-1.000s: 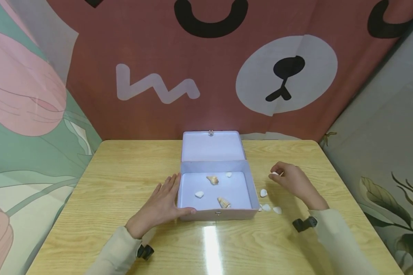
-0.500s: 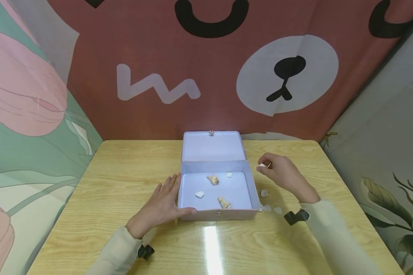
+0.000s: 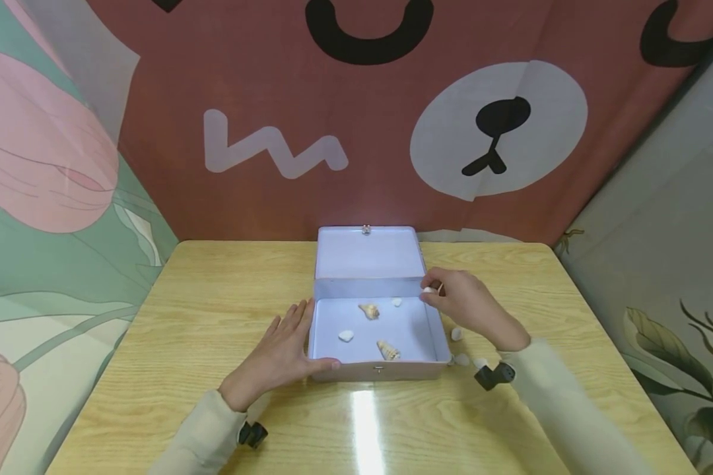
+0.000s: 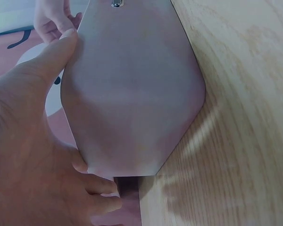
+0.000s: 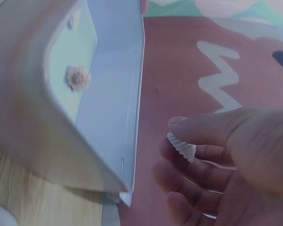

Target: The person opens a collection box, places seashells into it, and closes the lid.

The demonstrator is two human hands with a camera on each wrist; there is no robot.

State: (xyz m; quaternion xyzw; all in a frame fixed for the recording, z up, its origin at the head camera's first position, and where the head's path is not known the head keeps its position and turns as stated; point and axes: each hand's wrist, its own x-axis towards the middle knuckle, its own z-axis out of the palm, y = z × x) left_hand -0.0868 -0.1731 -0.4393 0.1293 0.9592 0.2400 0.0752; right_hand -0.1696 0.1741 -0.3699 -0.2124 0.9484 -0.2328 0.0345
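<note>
My right hand (image 3: 466,303) pinches a small white ribbed seashell (image 5: 183,148) between thumb and fingertips, over the box's right rim in the head view. The metal box (image 3: 377,373) stands with its lid raised at the back. Inside lie a spiral shell (image 3: 387,349), a brownish knobbly shell (image 3: 369,311) and two white shells, one at left (image 3: 346,336) and one near the back wall (image 3: 397,302). Against the box's left side rests my left hand (image 3: 276,353), fingers straight along the wall and thumb (image 4: 61,52) at the front rim.
Several white shells (image 3: 462,359) lie on the wooden table (image 3: 232,284) just right of the box, partly under the right forearm. The upright lid (image 3: 368,254) stands near the table's back edge, before a printed cloth (image 3: 261,204).
My right hand has moved left with the white seashell, from above the table to the box's right rim. The left hand and the box have stayed in place.
</note>
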